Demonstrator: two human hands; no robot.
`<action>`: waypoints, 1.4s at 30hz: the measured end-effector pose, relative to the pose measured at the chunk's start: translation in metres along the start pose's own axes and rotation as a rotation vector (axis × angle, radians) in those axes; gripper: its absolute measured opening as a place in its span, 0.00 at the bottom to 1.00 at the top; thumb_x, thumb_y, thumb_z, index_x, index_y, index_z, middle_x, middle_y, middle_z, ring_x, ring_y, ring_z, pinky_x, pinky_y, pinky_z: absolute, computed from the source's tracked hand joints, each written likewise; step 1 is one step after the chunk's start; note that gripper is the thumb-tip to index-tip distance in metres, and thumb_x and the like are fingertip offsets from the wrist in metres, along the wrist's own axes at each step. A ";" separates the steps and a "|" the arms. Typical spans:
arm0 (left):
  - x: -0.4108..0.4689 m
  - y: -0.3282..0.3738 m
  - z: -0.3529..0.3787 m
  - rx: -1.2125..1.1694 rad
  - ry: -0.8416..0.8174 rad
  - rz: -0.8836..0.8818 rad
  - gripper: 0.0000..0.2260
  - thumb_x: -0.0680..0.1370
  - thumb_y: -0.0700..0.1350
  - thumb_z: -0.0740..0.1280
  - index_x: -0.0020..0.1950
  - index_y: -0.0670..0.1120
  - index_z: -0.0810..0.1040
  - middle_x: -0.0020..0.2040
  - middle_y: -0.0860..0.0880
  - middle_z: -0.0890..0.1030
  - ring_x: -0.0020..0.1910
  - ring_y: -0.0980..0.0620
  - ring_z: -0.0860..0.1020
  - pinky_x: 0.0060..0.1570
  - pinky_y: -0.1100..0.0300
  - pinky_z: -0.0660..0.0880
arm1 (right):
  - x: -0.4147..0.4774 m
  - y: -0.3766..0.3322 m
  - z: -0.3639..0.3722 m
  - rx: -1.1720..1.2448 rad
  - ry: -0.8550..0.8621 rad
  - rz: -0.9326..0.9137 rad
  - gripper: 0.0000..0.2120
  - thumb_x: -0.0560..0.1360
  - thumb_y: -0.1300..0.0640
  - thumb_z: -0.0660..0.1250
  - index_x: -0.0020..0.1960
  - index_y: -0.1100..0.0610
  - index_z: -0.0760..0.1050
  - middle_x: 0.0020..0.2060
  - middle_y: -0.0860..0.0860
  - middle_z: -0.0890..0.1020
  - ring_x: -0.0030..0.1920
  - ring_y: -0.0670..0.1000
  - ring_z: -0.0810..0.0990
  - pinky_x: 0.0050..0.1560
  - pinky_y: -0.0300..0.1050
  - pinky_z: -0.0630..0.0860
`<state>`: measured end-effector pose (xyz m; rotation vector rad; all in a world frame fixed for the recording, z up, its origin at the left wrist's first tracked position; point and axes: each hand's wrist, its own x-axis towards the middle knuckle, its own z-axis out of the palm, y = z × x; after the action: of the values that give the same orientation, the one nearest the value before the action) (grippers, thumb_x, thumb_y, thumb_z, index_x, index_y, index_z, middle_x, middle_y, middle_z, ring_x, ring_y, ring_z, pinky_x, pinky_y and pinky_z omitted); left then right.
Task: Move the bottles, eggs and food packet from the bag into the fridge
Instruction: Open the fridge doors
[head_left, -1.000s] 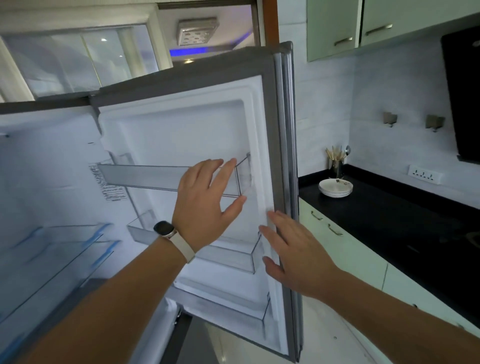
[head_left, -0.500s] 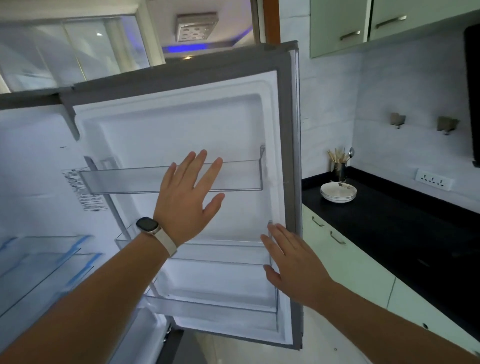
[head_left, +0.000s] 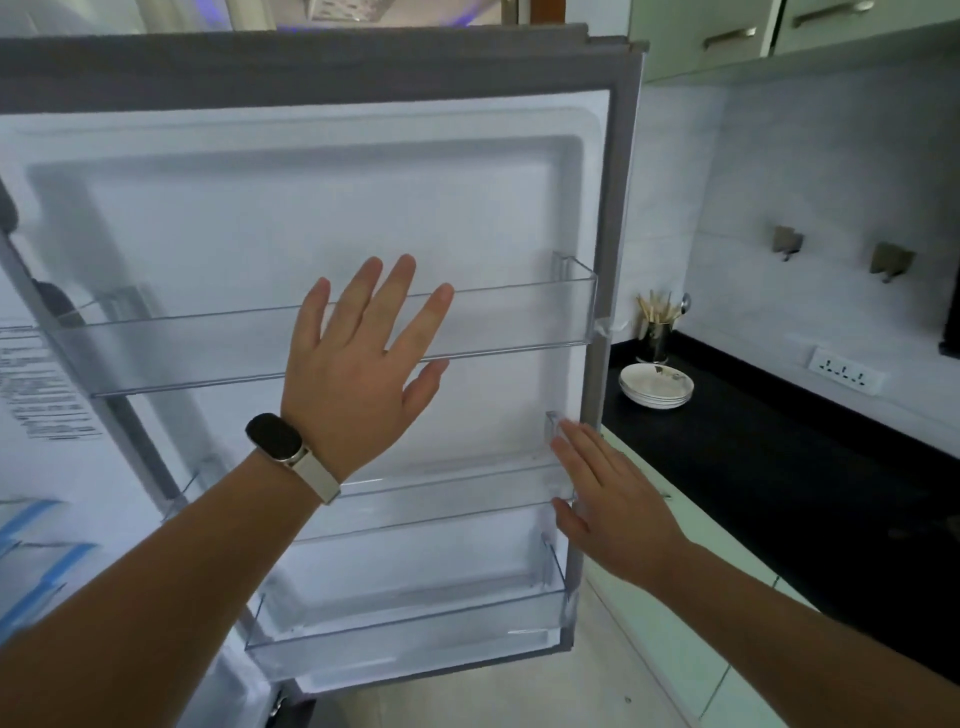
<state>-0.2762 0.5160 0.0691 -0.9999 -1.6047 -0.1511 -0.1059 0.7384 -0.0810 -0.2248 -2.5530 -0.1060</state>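
In front of the open fridge door (head_left: 311, 197): left hand (head_left: 358, 374), fingers spread flat, grip released, over the top door shelf (head_left: 182, 348). Right hand (head_left: 608, 499), fingers straight, grip released, at the door's edge beside the middle shelf (head_left: 441, 499). Plates (head_left: 657, 387) on the counter (head_left: 779, 457), right.

left hand (head_left: 358, 379) — raised, fingers spread straight | right hand (head_left: 613, 506) — lower, fingers straight together

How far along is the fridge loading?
Done: the grey fridge door stands open. In hand: nothing; the left hand and right hand, fingers straight, are at the door. Left: everything; the clear plastic door shelves show nothing inside.
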 end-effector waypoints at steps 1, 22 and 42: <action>0.000 -0.003 0.006 0.009 0.012 0.004 0.24 0.81 0.56 0.63 0.75 0.49 0.71 0.74 0.41 0.71 0.71 0.39 0.71 0.69 0.38 0.63 | 0.006 0.003 0.003 0.007 0.000 0.011 0.30 0.77 0.47 0.63 0.75 0.59 0.63 0.76 0.55 0.62 0.75 0.54 0.62 0.72 0.47 0.58; 0.016 -0.028 0.073 0.099 -0.048 0.017 0.23 0.76 0.43 0.65 0.72 0.47 0.73 0.72 0.42 0.74 0.70 0.40 0.72 0.70 0.41 0.60 | 0.110 0.011 0.061 -0.003 -0.048 0.018 0.28 0.78 0.44 0.57 0.74 0.55 0.64 0.74 0.56 0.66 0.75 0.57 0.62 0.70 0.53 0.65; 0.015 -0.009 0.069 -0.002 -0.099 0.126 0.23 0.74 0.46 0.67 0.70 0.45 0.76 0.73 0.39 0.71 0.73 0.38 0.69 0.70 0.36 0.60 | 0.115 0.027 0.059 0.066 -0.053 -0.102 0.26 0.78 0.46 0.59 0.73 0.56 0.67 0.73 0.58 0.68 0.73 0.59 0.65 0.70 0.58 0.67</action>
<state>-0.3328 0.5584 0.0648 -1.1215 -1.6251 -0.0171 -0.2278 0.7878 -0.0662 -0.0730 -2.6161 -0.0544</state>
